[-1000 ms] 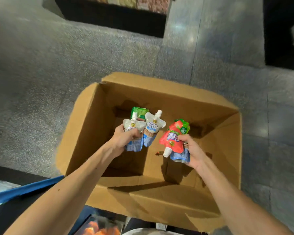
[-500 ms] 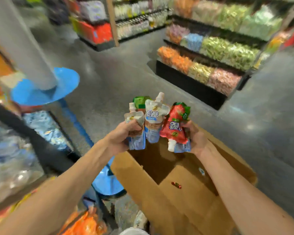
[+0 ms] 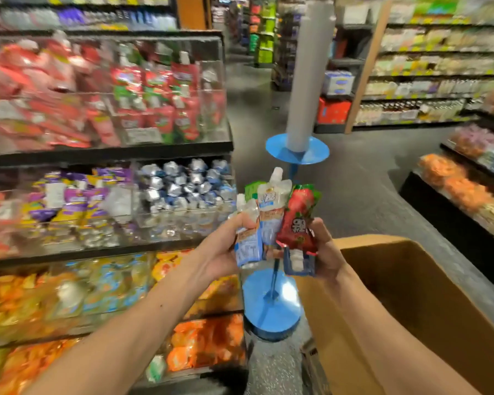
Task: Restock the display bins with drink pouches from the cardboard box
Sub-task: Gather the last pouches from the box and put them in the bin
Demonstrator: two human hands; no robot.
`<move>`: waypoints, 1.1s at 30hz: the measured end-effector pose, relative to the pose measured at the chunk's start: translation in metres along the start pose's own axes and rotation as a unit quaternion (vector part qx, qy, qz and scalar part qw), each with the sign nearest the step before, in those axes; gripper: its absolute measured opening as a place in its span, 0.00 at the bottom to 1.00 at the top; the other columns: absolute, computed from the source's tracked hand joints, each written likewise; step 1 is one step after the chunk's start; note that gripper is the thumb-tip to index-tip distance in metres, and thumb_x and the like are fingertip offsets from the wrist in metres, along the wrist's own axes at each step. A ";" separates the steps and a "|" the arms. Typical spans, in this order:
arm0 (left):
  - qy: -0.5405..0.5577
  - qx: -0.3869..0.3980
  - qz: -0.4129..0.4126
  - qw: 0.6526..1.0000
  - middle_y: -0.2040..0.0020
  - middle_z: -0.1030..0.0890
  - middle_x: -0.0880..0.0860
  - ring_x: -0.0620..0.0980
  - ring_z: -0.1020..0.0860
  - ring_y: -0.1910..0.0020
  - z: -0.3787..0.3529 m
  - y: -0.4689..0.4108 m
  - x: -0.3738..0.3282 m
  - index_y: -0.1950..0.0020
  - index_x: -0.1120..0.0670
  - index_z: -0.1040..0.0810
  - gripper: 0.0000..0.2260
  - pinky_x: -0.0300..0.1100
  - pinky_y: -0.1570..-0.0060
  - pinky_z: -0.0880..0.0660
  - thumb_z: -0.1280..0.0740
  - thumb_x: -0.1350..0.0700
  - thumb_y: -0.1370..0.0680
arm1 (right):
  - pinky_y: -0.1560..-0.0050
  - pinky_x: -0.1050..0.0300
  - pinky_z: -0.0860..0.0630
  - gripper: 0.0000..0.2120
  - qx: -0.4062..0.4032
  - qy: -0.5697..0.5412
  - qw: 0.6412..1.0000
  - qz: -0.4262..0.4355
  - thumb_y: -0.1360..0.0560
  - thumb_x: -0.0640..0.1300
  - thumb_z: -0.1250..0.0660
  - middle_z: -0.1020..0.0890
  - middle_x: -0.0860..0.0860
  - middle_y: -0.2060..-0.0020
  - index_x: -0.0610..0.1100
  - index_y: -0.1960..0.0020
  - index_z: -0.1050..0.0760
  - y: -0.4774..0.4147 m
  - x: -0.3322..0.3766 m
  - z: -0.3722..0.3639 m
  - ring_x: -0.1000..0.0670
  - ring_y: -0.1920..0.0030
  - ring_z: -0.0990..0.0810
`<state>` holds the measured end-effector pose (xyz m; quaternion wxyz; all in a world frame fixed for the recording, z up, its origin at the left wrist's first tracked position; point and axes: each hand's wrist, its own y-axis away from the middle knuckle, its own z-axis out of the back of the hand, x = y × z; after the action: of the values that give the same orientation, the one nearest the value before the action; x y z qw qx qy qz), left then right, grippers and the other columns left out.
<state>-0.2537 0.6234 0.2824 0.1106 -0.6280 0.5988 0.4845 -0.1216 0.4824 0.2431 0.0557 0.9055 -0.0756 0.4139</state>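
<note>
My left hand (image 3: 226,246) grips a few white-and-blue drink pouches (image 3: 261,223) with a green pouch (image 3: 251,190) behind them, spouts up. Beside it my right hand (image 3: 325,252) holds a red strawberry pouch (image 3: 298,220) over a blue one (image 3: 300,262) whose spout points down. Both hands are at chest height, close together, in front of the display shelves. The clear display bins (image 3: 166,104) on the left hold red pouches on top and silver-blue pouches (image 3: 183,183) below. The open cardboard box (image 3: 411,295) sits at the lower right.
A blue stand (image 3: 271,303) with a grey pole (image 3: 305,81) rises between the shelf end and the box. Lower bins hold orange and yellow packs (image 3: 206,343). A low display of bagged snacks (image 3: 462,192) lines the right. The grey aisle floor stretches ahead.
Both hands have lifted the pouches out of the box and up to chest height. The view has swung from the box to the display bins on the left.
</note>
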 end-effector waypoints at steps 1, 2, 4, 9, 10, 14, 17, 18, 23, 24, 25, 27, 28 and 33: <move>0.000 -0.013 -0.004 1.000 0.53 0.17 0.59 0.55 0.19 0.63 0.018 0.005 -0.003 0.46 0.59 0.19 0.12 0.46 0.62 0.20 0.39 0.60 0.24 | 0.49 0.51 0.19 0.33 -0.008 0.001 1.000 -0.011 0.46 0.62 0.17 0.14 0.44 0.53 0.42 0.48 0.14 -0.011 -0.010 -0.007 0.47 0.55 0.14; -0.002 -0.027 -0.002 1.000 0.52 0.17 0.59 0.55 0.19 0.62 0.033 0.010 -0.007 0.46 0.59 0.18 0.11 0.46 0.61 0.20 0.38 0.60 0.25 | 0.45 0.50 0.20 0.31 -0.041 0.022 0.999 0.001 0.40 0.60 0.19 0.14 0.42 0.50 0.40 0.45 0.16 -0.024 -0.018 -0.015 0.46 0.50 0.15; -0.001 -0.041 0.003 0.999 0.51 0.16 0.59 0.55 0.18 0.62 0.062 0.019 -0.014 0.48 0.59 0.18 0.10 0.47 0.61 0.19 0.32 0.60 0.27 | 0.32 0.47 0.29 0.29 -0.034 0.000 0.998 0.062 0.25 0.55 0.30 0.20 0.38 0.38 0.35 0.34 0.24 -0.049 -0.040 -0.024 0.42 0.37 0.21; -0.056 -0.068 -0.045 0.995 0.56 0.14 0.59 0.51 0.16 0.63 0.135 0.012 -0.030 0.49 0.59 0.17 0.10 0.41 0.65 0.21 0.25 0.59 0.29 | 0.43 0.46 0.23 0.38 -0.122 -0.021 0.992 -0.017 0.59 0.57 0.12 0.14 0.42 0.57 0.39 0.54 0.14 -0.116 -0.093 -0.027 0.45 0.61 0.16; -0.062 -0.080 -0.053 0.993 0.58 0.14 0.57 0.51 0.16 0.65 0.146 0.011 -0.033 0.50 0.58 0.17 0.08 0.40 0.68 0.21 0.26 0.62 0.29 | 0.57 0.51 0.19 0.36 -0.114 -0.024 0.993 -0.017 0.59 0.55 0.13 0.15 0.41 0.62 0.38 0.56 0.14 -0.127 -0.098 -0.033 0.45 0.67 0.16; -0.089 -0.095 -0.066 0.989 0.51 0.14 0.61 0.54 0.16 0.62 0.190 0.005 -0.042 0.48 0.61 0.17 0.16 0.43 0.65 0.21 0.22 0.59 0.35 | 0.74 0.56 0.21 0.34 -0.138 -0.096 0.986 -0.022 0.63 0.48 0.12 0.16 0.39 0.67 0.34 0.61 0.16 -0.156 -0.118 -0.055 0.44 0.72 0.17; -0.111 -0.083 -0.073 0.988 0.54 0.14 0.60 0.54 0.16 0.62 0.212 -0.001 -0.050 0.50 0.62 0.16 0.18 0.42 0.64 0.22 0.21 0.57 0.37 | 0.52 0.48 0.18 0.38 -0.187 -0.087 0.978 -0.032 0.57 0.48 0.12 0.15 0.37 0.55 0.33 0.51 0.16 -0.173 -0.131 -0.047 0.41 0.59 0.15; -0.120 -0.085 -0.074 0.986 0.54 0.14 0.60 0.54 0.16 0.62 0.218 -0.005 -0.052 0.51 0.61 0.16 0.17 0.42 0.63 0.22 0.21 0.56 0.36 | 0.47 0.47 0.20 0.39 -0.205 -0.085 0.974 -0.038 0.55 0.49 0.12 0.15 0.37 0.52 0.33 0.48 0.17 -0.178 -0.134 -0.038 0.41 0.56 0.15; -0.139 -0.133 -0.064 0.979 0.51 0.14 0.59 0.55 0.15 0.54 0.230 -0.029 -0.063 0.44 0.63 0.18 0.30 0.43 0.59 0.21 0.17 0.55 0.43 | 0.32 0.43 0.27 0.41 -0.200 -0.113 0.972 -0.043 0.43 0.47 0.15 0.24 0.34 0.35 0.32 0.35 0.24 -0.195 -0.120 -0.016 0.36 0.35 0.23; -0.147 -0.150 -0.062 0.976 0.51 0.14 0.58 0.54 0.14 0.54 0.230 -0.033 -0.065 0.43 0.63 0.19 0.34 0.43 0.59 0.20 0.15 0.54 0.45 | 0.37 0.44 0.23 0.40 -0.195 -0.110 0.974 -0.042 0.46 0.46 0.15 0.21 0.34 0.40 0.33 0.38 0.21 -0.198 -0.115 -0.009 0.37 0.41 0.19; -0.155 -0.160 -0.067 0.972 0.52 0.13 0.57 0.53 0.14 0.54 0.230 -0.038 -0.068 0.42 0.62 0.19 0.35 0.42 0.59 0.21 0.16 0.53 0.46 | 0.43 0.45 0.20 0.39 -0.195 -0.107 0.974 -0.046 0.49 0.46 0.14 0.18 0.35 0.45 0.33 0.42 0.19 -0.202 -0.109 -0.002 0.39 0.48 0.16; -0.171 -0.181 -0.079 0.965 0.52 0.13 0.54 0.50 0.15 0.53 0.226 -0.045 -0.077 0.43 0.59 0.18 0.27 0.40 0.57 0.22 0.17 0.56 0.39 | 0.37 0.42 0.24 0.39 -0.180 -0.090 0.978 -0.062 0.50 0.46 0.13 0.19 0.34 0.45 0.32 0.43 0.19 -0.208 -0.094 0.009 0.38 0.51 0.17; -0.178 -0.207 -0.088 0.958 0.53 0.13 0.54 0.49 0.15 0.55 0.224 -0.048 -0.083 0.44 0.59 0.18 0.22 0.38 0.59 0.22 0.18 0.58 0.37 | 0.31 0.39 0.30 0.40 -0.173 -0.076 0.980 -0.067 0.50 0.47 0.14 0.21 0.33 0.42 0.32 0.42 0.19 -0.212 -0.088 0.016 0.37 0.49 0.19; -0.241 -0.381 -0.149 0.880 0.61 0.16 0.53 0.48 0.19 0.65 0.228 -0.074 -0.120 0.53 0.55 0.24 0.19 0.39 0.69 0.25 0.17 0.55 0.35 | 0.51 0.48 0.20 0.34 -0.118 -0.012 0.985 -0.129 0.54 0.51 0.13 0.15 0.38 0.55 0.35 0.53 0.15 -0.232 -0.043 0.041 0.42 0.60 0.15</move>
<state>-0.2763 0.8839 0.2232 0.0741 -0.5677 0.2218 0.7893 -0.0768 0.7079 0.1749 0.2141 0.8995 -0.0066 0.3808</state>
